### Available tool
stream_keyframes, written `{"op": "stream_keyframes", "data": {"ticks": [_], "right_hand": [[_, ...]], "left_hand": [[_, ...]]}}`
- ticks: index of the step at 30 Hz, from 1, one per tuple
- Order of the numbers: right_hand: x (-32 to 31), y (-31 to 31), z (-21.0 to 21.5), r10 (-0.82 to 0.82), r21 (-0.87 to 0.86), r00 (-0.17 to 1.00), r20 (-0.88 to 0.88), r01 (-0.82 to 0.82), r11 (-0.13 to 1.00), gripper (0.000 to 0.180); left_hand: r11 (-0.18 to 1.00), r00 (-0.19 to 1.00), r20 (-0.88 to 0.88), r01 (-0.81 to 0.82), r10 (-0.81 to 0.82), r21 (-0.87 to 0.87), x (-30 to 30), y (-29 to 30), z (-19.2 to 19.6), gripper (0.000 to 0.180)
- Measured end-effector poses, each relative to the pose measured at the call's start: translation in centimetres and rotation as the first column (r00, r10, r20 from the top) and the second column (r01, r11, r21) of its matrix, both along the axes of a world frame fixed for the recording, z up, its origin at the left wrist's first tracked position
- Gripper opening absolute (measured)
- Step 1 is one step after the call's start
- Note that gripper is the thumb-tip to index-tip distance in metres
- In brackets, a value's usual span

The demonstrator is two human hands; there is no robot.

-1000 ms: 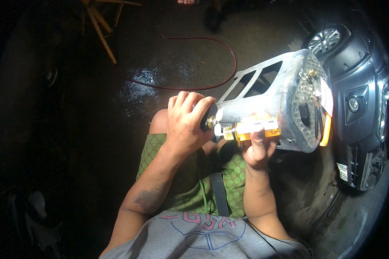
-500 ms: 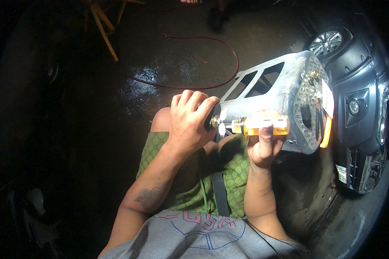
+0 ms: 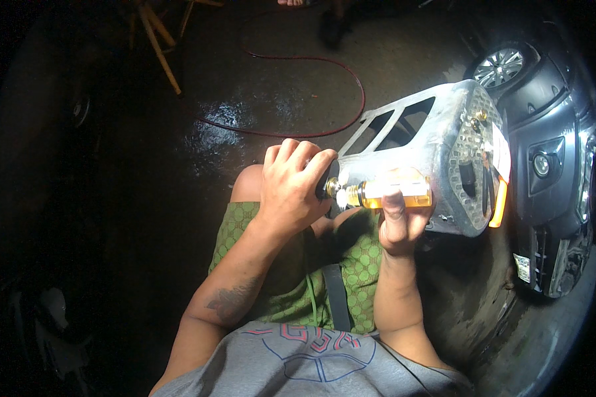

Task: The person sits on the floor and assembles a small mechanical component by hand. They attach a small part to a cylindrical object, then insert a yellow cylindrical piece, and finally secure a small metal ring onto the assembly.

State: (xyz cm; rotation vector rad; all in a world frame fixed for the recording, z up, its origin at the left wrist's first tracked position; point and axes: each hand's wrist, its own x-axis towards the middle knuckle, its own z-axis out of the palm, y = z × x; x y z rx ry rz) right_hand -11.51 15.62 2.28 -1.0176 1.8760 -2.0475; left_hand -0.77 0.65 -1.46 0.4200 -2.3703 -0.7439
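My left hand (image 3: 290, 182) is closed around a dark round piece (image 3: 325, 180), mostly hidden by the fingers. From its right side a small brass fitting (image 3: 335, 186) sticks out, with pale, shiny parts beside it. In my right hand (image 3: 404, 221) lies a see-through amber cylinder (image 3: 414, 193), thumb across its near side. Its narrower, ribbed neck points left and meets the pale parts by the fitting. Glare hides whether they touch. Beyond both hands, a worn grey plastic stool (image 3: 437, 126) lies on its side.
On the stool's textured top rest small brass pieces (image 3: 480, 117) and an orange-handled tool (image 3: 500, 204). A dark car (image 3: 543, 152) stands at the right. A red hose (image 3: 311, 58) curves over the wet floor. Wooden legs (image 3: 159, 46) and another person's foot (image 3: 293, 2) show at the far side.
My right hand has moved slightly left with the amber cylinder, bringing its neck up to the pale parts by the brass fitting. The left hand has barely moved.
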Motion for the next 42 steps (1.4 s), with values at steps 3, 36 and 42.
{"op": "stream_keyframes", "data": {"ticks": [3, 36, 42], "right_hand": [[-0.1, 0.1, 0.1, 0.039, -0.080, 0.999, -0.005, -0.039, 0.996, 0.028], [0.3, 0.3, -0.4, 0.048, -0.229, 0.941, 0.334, 0.032, 0.973, 0.046], [-0.6, -0.1, -1.2, 0.113, -0.343, 0.822, 0.558, 0.105, 0.933, 0.055]], "left_hand": [[1.000, 1.000, 0.008, -0.004, 0.004, -0.003, 0.1, -0.1, -0.1, 0.062], [0.984, 1.000, -0.001, 0.016, -0.016, 0.180, 0.1, 0.1, -0.3, 0.060], [0.348, 0.974, -0.108, 0.172, -0.197, 0.922, 0.1, 0.0, 0.6, 0.037]]}}
